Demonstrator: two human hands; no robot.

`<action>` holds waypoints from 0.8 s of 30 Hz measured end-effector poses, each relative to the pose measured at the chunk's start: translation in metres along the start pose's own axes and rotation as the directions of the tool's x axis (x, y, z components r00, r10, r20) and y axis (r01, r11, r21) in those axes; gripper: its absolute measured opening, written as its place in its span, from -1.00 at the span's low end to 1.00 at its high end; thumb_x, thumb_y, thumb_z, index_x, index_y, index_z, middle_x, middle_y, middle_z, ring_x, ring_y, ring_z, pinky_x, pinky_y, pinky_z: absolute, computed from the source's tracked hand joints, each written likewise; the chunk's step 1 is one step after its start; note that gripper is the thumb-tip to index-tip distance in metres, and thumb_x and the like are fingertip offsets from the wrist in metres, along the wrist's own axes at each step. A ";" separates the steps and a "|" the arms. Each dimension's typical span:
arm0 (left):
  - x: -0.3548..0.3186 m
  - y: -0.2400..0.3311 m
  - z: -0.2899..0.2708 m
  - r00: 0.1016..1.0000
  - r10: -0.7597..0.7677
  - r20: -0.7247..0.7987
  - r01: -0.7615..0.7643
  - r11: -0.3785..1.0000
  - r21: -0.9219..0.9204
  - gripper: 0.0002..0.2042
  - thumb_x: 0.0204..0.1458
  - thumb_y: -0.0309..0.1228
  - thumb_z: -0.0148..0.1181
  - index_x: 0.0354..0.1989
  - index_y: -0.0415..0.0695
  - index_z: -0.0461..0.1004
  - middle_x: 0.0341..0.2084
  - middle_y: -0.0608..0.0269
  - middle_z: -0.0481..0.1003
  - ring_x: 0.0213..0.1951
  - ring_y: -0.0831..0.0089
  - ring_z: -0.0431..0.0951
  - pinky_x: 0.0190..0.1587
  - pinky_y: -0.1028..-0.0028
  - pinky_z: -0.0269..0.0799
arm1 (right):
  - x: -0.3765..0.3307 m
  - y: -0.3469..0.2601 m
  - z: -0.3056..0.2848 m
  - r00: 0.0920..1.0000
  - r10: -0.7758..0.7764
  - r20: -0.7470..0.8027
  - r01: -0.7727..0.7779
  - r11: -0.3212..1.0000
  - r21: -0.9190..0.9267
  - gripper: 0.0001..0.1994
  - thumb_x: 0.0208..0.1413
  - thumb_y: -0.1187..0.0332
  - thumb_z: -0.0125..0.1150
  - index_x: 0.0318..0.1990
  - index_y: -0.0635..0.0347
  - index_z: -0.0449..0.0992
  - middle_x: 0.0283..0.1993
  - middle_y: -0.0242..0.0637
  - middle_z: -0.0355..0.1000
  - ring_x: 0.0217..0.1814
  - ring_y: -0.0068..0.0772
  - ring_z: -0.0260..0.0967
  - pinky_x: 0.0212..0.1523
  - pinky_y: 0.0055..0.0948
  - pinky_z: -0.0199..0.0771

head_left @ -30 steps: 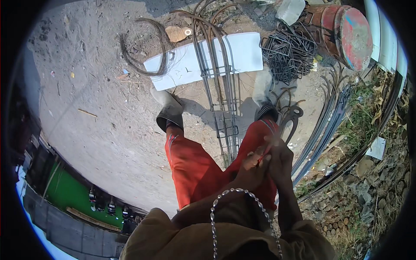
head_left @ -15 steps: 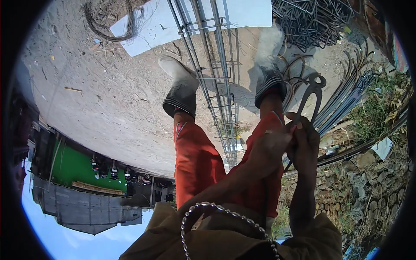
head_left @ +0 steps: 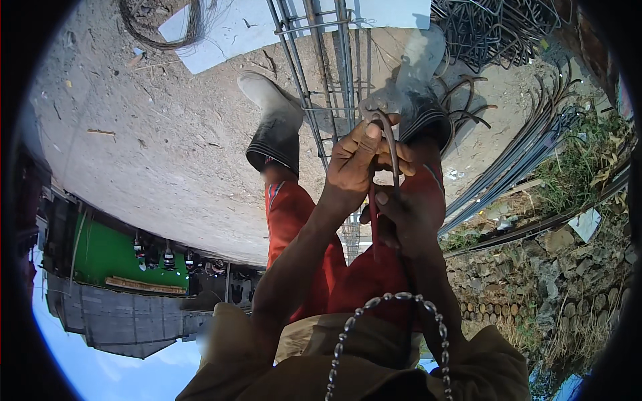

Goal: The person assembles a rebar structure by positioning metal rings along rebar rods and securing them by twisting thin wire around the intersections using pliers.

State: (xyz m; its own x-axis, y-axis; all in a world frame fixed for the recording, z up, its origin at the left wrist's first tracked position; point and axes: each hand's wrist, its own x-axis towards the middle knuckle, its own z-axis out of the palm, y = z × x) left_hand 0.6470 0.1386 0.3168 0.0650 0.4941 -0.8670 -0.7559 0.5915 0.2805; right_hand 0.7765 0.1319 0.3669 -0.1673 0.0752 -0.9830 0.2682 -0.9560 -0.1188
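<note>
Both my hands are on a pair of end-cutting pincers [head_left: 393,150], held with the jaws pointing away from me. My left hand [head_left: 351,160] is closed round the tool just below its rounded jaws, thumb on top. Lower down, my right hand [head_left: 401,217] grips the handles, its fingers curled; one handle looks red. Past the jaws, a long rebar cage [head_left: 344,40] with square stirrups runs between my legs, partly hidden behind my hands. The pincers are in front of it; I cannot tell whether they touch it.
My boots [head_left: 274,120] stand on either side of the cage. A coil of thin wire [head_left: 194,30] lies on a white board [head_left: 224,43]. To the right are a pile of bent stirrups [head_left: 491,33], long bars [head_left: 511,174] and a stone wall [head_left: 535,281].
The pincers have come left, from beside my right leg to in front of the cage. My left hand has shifted up to near the jaws, while my right is lower on the handles.
</note>
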 end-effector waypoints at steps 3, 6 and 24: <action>0.003 0.008 -0.018 0.983 -0.177 -0.048 0.179 0.982 0.054 -0.69 0.18 -0.21 -0.05 -0.11 -0.23 0.36 -0.56 0.18 0.52 -0.68 0.65 0.36 -0.57 0.63 0.27 | 0.002 -0.006 0.005 0.983 0.152 0.102 -0.157 0.987 0.042 -0.75 0.17 0.20 0.01 -0.30 0.24 0.42 -0.67 -0.39 0.32 -0.86 -0.70 0.02 -0.86 -0.64 -0.10; 0.004 0.007 -0.023 0.982 -0.186 -0.035 0.189 0.959 0.213 -0.69 0.19 -0.16 -0.08 -0.25 -0.17 0.42 -0.63 0.25 0.52 -0.75 0.74 0.23 -0.66 0.66 0.14 | 0.006 -0.010 0.002 0.942 0.295 0.160 -0.314 0.943 0.109 -0.73 0.19 0.20 -0.01 -0.30 0.25 0.43 -0.63 -0.38 0.33 -0.79 -0.70 0.07 -0.77 -0.65 0.00; 0.197 0.012 -0.117 0.970 -0.175 -0.170 0.032 0.783 -0.621 -0.23 0.13 -0.04 -0.23 0.28 -0.34 -0.39 0.20 -0.25 -0.09 0.17 -0.06 0.12 0.18 0.06 0.06 | 0.318 -0.126 -0.110 0.934 -0.258 -0.247 -0.088 0.504 -0.859 -0.85 0.02 0.36 0.09 -0.25 0.12 0.49 -0.12 0.10 0.38 -0.36 -0.08 0.40 -0.35 -0.20 0.40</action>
State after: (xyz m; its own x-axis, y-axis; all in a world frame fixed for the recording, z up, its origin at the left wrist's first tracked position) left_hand 0.5743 0.1688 0.1010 0.0846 0.2677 -0.9598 -0.9944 0.0835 -0.0644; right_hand 0.7938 0.3072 0.0535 0.0086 0.3865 -0.9223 0.9651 -0.2448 -0.0936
